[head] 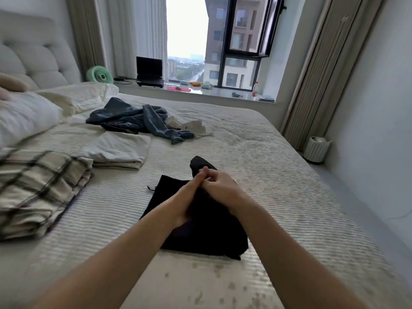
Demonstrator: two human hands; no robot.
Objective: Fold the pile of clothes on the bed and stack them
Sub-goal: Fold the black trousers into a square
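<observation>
Two hands over a black garment (pixel 207 228) lying mid-bed, partly folded, a drawstring end sticking out at its left edge. Left hand (pixel 189 197) lies edge-on along the cloth, fingers straight and pressed together, not curled round anything. Right hand (pixel 220 186) has fingers curled and pinches a raised flap of the black garment at its far end; the two hands touch at the fingertips.

Bed (pixel 278 175) has a ribbed pale cover. Unfolded pile sits further up the bed, well apart from the hands: crumpled blue jeans (pixel 138 119) with a white garment (pixel 196 128) just beside them on the right. Left of the black garment: folded white cloth (pixel 120 150), and touching it on the near side a folded plaid piece (pixel 40 188). Can't tell what garments those two are.

Pillows (pixel 26 117) and padded headboard (pixel 38 54) at far left. On the window ledge: green fan (pixel 99 74), open laptop (pixel 149 71), a bottle (pixel 255 89), small items too blurred to name. White bin (pixel 316 149) on the floor right of the bed.
</observation>
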